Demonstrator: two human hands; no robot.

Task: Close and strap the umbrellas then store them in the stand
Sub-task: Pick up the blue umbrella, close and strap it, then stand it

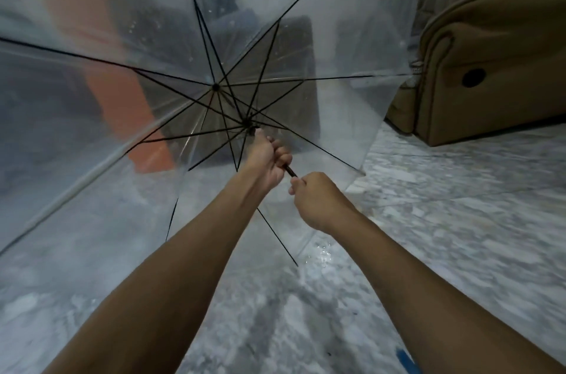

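Note:
A clear plastic umbrella with black ribs is spread open in front of me and fills the upper left of the view. My left hand is closed around its black shaft just below the runner. A short bit of shaft shows between my hands. Right behind it, my right hand is closed around the lower end of the shaft, hiding the handle. No umbrella stand can be made out.
A tan padded sofa stands at the right on the grey marbled floor. Through the canopy I see a blurred orange shape and a dark boxy object. Water drops lie on the floor by the canopy's edge.

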